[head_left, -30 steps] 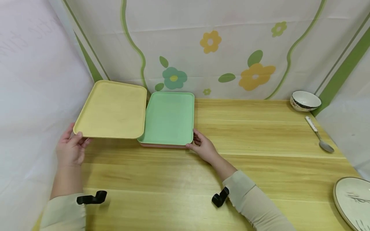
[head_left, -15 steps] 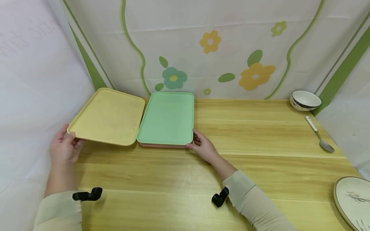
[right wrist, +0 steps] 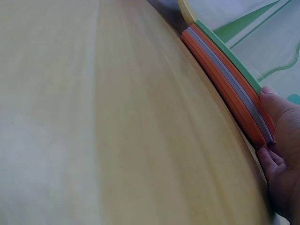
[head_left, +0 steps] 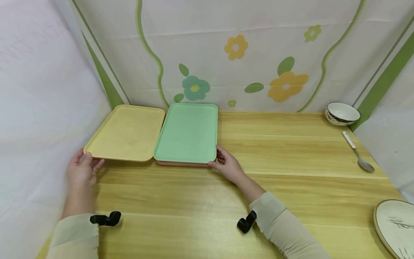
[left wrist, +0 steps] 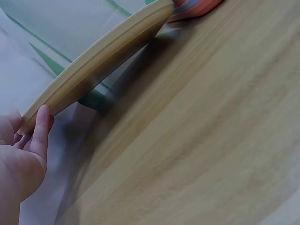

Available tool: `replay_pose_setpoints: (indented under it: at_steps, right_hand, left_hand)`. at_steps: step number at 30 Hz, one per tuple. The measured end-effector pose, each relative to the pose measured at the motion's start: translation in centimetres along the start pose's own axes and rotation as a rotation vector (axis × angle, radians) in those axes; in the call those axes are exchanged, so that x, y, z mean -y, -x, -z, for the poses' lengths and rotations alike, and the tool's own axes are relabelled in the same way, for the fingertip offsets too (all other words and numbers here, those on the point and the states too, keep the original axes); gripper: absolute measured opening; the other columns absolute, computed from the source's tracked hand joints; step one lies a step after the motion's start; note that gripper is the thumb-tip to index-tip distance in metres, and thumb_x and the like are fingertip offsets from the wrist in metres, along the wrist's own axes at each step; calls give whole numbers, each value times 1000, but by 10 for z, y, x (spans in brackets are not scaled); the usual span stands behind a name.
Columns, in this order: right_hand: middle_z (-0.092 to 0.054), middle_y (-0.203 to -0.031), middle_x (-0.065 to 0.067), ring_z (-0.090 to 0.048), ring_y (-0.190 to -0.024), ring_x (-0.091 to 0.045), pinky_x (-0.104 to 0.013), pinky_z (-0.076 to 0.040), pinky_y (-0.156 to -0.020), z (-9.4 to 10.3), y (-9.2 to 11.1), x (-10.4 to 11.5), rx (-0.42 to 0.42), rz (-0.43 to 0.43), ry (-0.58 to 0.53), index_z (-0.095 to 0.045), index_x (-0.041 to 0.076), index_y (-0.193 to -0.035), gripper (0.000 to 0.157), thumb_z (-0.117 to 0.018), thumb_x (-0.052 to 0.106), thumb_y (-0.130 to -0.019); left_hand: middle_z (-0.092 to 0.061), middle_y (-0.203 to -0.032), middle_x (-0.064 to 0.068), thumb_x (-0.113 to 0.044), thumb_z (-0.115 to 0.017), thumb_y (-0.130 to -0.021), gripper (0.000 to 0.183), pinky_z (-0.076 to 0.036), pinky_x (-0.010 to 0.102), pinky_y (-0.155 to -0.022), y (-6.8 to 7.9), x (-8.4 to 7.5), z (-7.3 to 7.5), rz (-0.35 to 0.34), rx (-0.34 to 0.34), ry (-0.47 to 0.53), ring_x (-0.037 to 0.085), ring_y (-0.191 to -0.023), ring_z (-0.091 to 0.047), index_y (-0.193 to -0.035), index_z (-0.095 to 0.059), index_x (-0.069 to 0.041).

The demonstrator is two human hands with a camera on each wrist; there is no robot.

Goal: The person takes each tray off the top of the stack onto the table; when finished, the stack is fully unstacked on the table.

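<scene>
My left hand (head_left: 82, 168) grips the near left corner of a yellow rectangular tray (head_left: 127, 133), thumb on top and fingers beneath. In the left wrist view that yellow tray (left wrist: 93, 70) is raised off the table at the hand's side. Just right of it, a green tray (head_left: 187, 133) tops a stack, its left edge close against the yellow one. Orange-red trays (right wrist: 229, 89) and a grey layer show under the green in the right wrist view. My right hand (head_left: 228, 166) pinches the stack's near right corner, thumb at the green rim and fingers low on the side.
On the wooden table (head_left: 181, 208), a patterned white bowl (head_left: 342, 114) stands at the back right. A spoon (head_left: 357, 153) with a white handle lies in front of it. Pale plates (head_left: 396, 226) sit at the right edge. Fabric walls (head_left: 207, 46) border the back and sides.
The yellow tray has come down from above the green tray's left edge to beside it, lower and flatter, with my left hand still gripping it. My right hand and the stack have stayed put.
</scene>
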State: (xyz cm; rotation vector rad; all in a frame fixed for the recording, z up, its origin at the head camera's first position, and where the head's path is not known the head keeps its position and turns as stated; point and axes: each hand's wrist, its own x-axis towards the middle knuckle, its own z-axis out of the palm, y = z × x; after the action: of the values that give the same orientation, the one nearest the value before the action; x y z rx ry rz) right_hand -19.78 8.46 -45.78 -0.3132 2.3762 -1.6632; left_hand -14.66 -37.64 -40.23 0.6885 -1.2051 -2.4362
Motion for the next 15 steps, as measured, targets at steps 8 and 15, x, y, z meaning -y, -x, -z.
replay_pose_setpoints:
  at_steps: [8, 15]
  right_hand:
    - [-43, -153, -14, -45, -138, -31, -44, -40, -115, 0, 1, -1, -6, 14, 7, -28, 15, -156, 86, -75, 35, -86]
    - [-43, -152, -15, -45, -137, -32, -45, -40, -115, -1, 0, -2, -14, 21, 4, -28, 15, -156, 86, -75, 34, -86]
  left_hand:
    - [-52, -136, -5, 0, -57, -95, 70, -62, 24, -66, -7, 13, 1, 55, -92, 2, 7, -95, -65, -155, -28, -20]
    - [-11, -164, -6, 7, -48, -97, 72, -61, 20, -76, -10, 20, 1, 86, -134, -86, 5, -146, -22, -157, -21, -24]
